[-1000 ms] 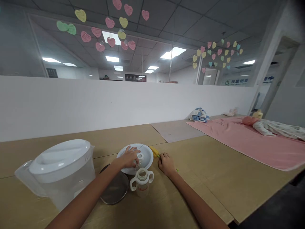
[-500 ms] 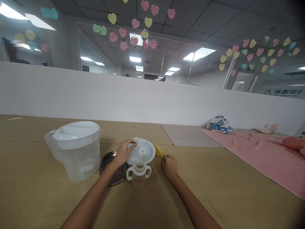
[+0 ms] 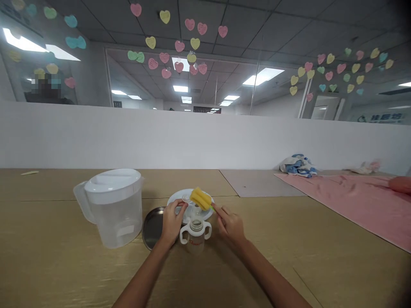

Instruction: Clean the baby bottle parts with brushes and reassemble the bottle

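My left hand (image 3: 171,220) pinches a small clear bottle part (image 3: 185,199) above the white plate (image 3: 180,195). My right hand (image 3: 231,223) grips the thin handle of a brush with a yellow sponge head (image 3: 201,198), and the sponge points toward the clear part, close to it. Just in front of both hands an open baby bottle (image 3: 195,237) with two white handles stands upright on the wooden table (image 3: 64,265).
A clear pitcher (image 3: 112,207) with a white lid stands to the left. A round metal lid (image 3: 152,222) lies between pitcher and plate. A pink cloth (image 3: 346,201) and bundled clothes (image 3: 298,164) lie at the right. A white partition (image 3: 205,139) runs behind.
My right hand has picked the yellow sponge brush up off the table and brought it to the clear part in my left hand. The camera view has shifted left and down.
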Demonstrator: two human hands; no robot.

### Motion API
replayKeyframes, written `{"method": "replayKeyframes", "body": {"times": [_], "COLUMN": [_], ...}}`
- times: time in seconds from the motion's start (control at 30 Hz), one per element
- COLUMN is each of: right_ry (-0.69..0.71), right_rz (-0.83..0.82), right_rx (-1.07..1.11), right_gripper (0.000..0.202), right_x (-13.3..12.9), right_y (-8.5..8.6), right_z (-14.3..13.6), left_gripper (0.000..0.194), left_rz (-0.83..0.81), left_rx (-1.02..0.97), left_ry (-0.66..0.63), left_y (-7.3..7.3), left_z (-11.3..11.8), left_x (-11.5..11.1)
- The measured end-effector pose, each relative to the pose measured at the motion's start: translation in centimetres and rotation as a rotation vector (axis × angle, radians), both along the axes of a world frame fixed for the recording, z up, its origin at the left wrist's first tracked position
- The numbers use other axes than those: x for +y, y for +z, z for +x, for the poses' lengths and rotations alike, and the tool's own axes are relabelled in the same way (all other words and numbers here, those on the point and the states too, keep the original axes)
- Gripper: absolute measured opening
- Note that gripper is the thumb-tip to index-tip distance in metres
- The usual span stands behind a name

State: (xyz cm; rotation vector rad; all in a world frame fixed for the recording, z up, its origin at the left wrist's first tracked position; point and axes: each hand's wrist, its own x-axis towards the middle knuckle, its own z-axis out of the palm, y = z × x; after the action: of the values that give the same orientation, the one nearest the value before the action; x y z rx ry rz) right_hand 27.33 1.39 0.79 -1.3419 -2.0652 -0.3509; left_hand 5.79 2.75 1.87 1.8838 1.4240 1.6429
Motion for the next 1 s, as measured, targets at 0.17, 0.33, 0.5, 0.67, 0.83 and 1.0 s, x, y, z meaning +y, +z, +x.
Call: {"method": "replayKeyframes", "body": {"times": [0.17,0.33,0.5,0.67,0.83,1.0], "right_ry": [-0.089,-0.028,0.062,0.025,-0.035,-0.033], "right_rz": [0.015,0.016,-0.018,0.001,0.035,0.224], "right_rx": [0.037,0.043,-0.132,-0.106,-0.029,0.02], "right_gripper": [0.044,0.042,0.041,0.044,0.042,0.038], "right_x": [0.2,0.2,0.2,0.4,0.8,1.5], "right_y": [-0.1,0.1,0.4,0.6,0.1,-0.8], "right_z": [0.0,0.0,-0.1,0.3,0.6,1.0], "left_gripper": [0.026,0.028,0.029,0.033,0.035,0.021], "left_rz": [-0.007,-0.003,0.043,0.078,-0.15,-0.481], "left_rx": [-0.039,-0.184,-0.311,-0.398,-0.135,0.163], "left_ry": [-0.063,-0.1,0.055,0.327,0.427,0.444], "left_y": [0.2,0.4,0.5,1.1,0.2,-1.1], "left_z": [0.2,0.4,0.0,-2.4,-5.0,-5.3], "left_x": [-0.3,-0.6,-0.6,0.1,1.3,2.0]}}
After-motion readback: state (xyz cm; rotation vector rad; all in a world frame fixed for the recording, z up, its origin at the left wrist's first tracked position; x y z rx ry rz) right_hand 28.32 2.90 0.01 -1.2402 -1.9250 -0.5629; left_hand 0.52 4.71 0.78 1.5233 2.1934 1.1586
